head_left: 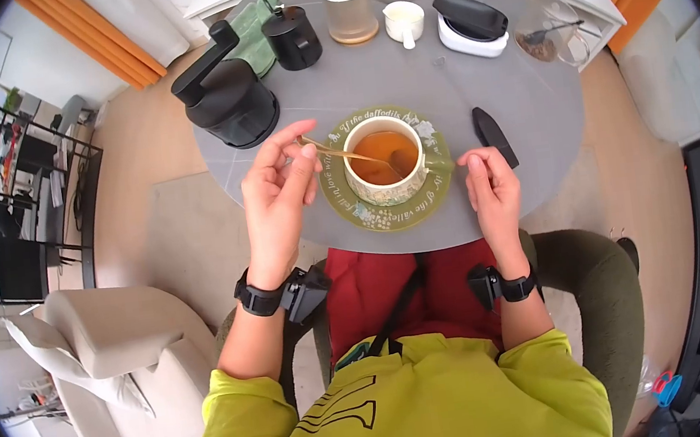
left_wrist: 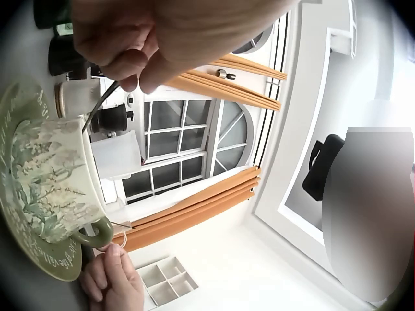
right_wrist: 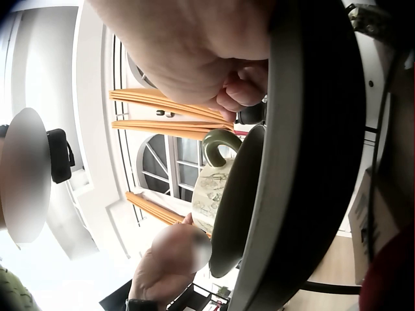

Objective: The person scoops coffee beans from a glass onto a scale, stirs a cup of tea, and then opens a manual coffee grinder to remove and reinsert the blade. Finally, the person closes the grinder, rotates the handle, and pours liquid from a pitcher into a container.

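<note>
A cup of amber tea (head_left: pixel 382 195) with a floral outer wall and a green handle (head_left: pixel 440 172) stands on a green saucer (head_left: pixel 334 194) with white lettering. My left hand (head_left: pixel 277 188) pinches the thin handle of a spoon (head_left: pixel 341 152) between thumb and fingers. The spoon slants over the cup's left rim, its bowl down in the tea. On the other side, my right hand (head_left: pixel 493 189) hovers by the table edge, fingers loosely curled, fingertips close to the cup's handle. Nothing shows in that hand. The left wrist view shows the cup (left_wrist: pixel 52 175) from the side.
A black kettle (head_left: pixel 232 107) and a smaller black pot (head_left: pixel 292 39) stand at the back left, near a green cloth (head_left: pixel 257 48). Behind the cup are a lidded jar (head_left: pixel 347 7) and a white small jug (head_left: pixel 404 22). A black elongated object (head_left: pixel 493 135) lies right of the saucer.
</note>
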Demonstrator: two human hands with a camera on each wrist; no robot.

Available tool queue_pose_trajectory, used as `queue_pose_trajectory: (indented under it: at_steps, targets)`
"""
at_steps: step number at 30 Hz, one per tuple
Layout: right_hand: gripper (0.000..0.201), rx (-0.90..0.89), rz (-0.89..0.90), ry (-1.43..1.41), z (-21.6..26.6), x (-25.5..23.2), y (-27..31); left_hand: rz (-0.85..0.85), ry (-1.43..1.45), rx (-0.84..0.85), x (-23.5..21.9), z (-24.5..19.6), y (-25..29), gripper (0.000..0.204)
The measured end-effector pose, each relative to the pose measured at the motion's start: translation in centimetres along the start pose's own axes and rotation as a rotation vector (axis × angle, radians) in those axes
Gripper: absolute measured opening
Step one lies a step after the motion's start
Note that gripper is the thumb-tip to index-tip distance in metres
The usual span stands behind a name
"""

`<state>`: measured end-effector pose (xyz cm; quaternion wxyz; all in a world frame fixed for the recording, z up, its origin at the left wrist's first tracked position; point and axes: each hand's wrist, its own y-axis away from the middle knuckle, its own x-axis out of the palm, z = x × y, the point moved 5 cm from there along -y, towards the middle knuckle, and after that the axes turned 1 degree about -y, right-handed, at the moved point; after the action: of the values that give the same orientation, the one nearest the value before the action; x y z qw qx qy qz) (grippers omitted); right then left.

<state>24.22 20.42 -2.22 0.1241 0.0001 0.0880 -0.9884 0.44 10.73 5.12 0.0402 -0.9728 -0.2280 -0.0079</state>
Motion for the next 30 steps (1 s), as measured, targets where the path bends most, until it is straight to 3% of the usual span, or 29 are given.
queue_pose_trajectory:
  at_steps: [7,13,23,25,28,30]
  targets:
    - [0.014,-0.015,0.015,0.029,-0.2,0.0,0.0,0.028,-0.062,-0.072,1.1,-0.1,-0.2,0.024]
    - [0.013,-0.005,0.017,0.032,-0.5,-0.2,0.1,-0.002,-0.503,0.137,-0.3,-3.1,0.5,0.021]
    - [0.011,-0.022,0.030,0.045,-0.3,-0.4,0.2,0.020,-0.487,0.272,3.1,-3.1,-1.4,0.015]
    - [0.011,-0.036,0.030,0.042,-0.3,-0.4,0.2,-0.038,-0.668,0.440,3.5,-4.0,-1.2,0.013]
    - [0.011,-0.048,0.038,0.033,-0.1,-0.4,0.2,-0.085,-0.851,0.549,3.1,-5.0,-0.7,0.012]
    - [0.011,-0.043,0.044,0.023,-0.1,-0.4,0.2,-0.085,-0.867,0.505,2.5,-5.4,-0.3,0.011]
